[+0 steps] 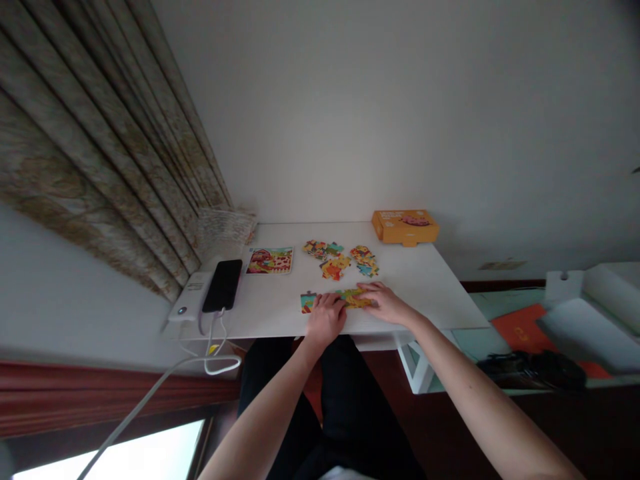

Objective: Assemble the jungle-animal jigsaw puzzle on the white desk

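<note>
Both bare forearms are reaching in from the near edge and converging on the near middle of the white tabletop point(430, 280). The left hand point(326, 319) is lying knuckles-up, its fingers curling down onto a joined strip of puzzle pieces point(356, 298). The right hand point(387, 303) is lying just to its right, fingers stretched out flat and close together, pressing on the strip's right end. The two hands are sitting side by side, nearly touching.

The left hand is covering the strip's middle, so only its left end and a short stretch between the hands are showing. Whether the left fingers are pinching a piece cannot be told. The print on the pieces is too small to read.

Farther back, loose puzzle pieces point(340, 259) are lying in a cluster, with a picture card point(270, 260) to their left and an orange box point(405, 227) at the far right corner. At the left edge a dark phone point(223, 285) is resting on a white power bank point(189, 297), its cable point(210, 363) hanging off the near side. A curtain point(100, 147) is hanging at the left, and a pale wall point(400, 100) is rising behind.
</note>
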`<action>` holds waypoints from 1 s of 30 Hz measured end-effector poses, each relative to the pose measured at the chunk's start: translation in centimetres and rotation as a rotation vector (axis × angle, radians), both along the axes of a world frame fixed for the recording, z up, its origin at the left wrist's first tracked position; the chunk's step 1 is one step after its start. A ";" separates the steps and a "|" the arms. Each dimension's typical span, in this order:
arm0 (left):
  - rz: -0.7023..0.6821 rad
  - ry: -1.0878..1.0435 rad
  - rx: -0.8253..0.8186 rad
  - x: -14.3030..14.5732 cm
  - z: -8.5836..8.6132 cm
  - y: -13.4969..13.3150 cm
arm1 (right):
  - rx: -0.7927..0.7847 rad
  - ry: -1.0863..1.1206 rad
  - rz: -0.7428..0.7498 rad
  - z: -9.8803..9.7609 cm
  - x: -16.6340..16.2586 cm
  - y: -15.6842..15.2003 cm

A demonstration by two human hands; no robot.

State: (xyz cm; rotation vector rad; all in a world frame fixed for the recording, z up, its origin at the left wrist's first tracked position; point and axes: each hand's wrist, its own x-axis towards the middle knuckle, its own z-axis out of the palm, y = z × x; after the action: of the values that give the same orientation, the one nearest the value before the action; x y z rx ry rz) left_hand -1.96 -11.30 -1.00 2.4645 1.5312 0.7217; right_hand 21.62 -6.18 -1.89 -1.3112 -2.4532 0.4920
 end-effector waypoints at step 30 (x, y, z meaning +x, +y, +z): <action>-0.158 0.049 0.054 -12.6 0.1 2.9 | 0.165 0.193 -0.209 -1.0 -1.9 -2.8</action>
State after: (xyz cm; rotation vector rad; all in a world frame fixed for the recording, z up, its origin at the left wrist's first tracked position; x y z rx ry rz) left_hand -14.52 -8.41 -0.88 2.6252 1.3296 0.6889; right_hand 19.75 -8.93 -2.93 -1.3636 -2.1234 0.3377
